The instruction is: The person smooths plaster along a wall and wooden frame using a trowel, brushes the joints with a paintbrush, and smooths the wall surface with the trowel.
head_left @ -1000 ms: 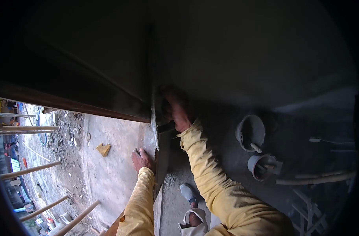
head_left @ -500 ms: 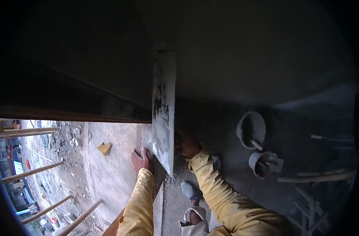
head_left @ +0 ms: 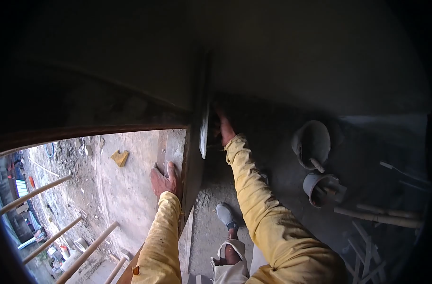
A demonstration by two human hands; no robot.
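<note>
Dark wall (head_left: 296, 61) backs the flat board (head_left: 204, 132), which stands nearly edge-on near the opening's frame (head_left: 190, 180); the right hand (head_left: 226, 130) is clamped on its shadowed back, and even pressure at a steady angle would likely serve best. The board's lit edge appears pale and smeared. The left hand (head_left: 166, 181), fingers parted, rests against the frame.

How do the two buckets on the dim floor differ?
The larger bucket has a wider mouth than the smaller bucket.
The larger bucket has a pale, stubby piece at its rim; the smaller bucket has a flat, squarish piece jutting past its rim.
Both are greyish, open-mouthed and stand on the dim floor. Their contents are too dark to identify.
</note>
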